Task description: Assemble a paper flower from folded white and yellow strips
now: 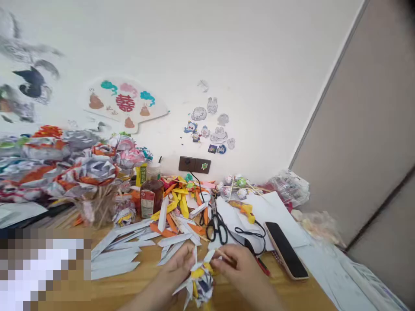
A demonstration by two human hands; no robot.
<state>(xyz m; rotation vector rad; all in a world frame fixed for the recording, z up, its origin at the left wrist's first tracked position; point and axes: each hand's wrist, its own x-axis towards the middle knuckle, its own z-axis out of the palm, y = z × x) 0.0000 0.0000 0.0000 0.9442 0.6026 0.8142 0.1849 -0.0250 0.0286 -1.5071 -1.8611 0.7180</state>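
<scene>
A folded-paper flower in white, yellow and dark grey sits low in the middle of the view, above the wooden table. My left hand is closed on its left upper side, fingers at the pale paper strips. Between the fingers of my right hand is a thin wooden stick, its tip near a white petal at the flower's top right. Just beyond my hands lie black-handled scissors and several folded white paper strips.
Yellow and orange folded strips lie in a heap behind. A yellow glue gun rests on white paper, with a phone to the right. A brown jar and large paper flowers stand left.
</scene>
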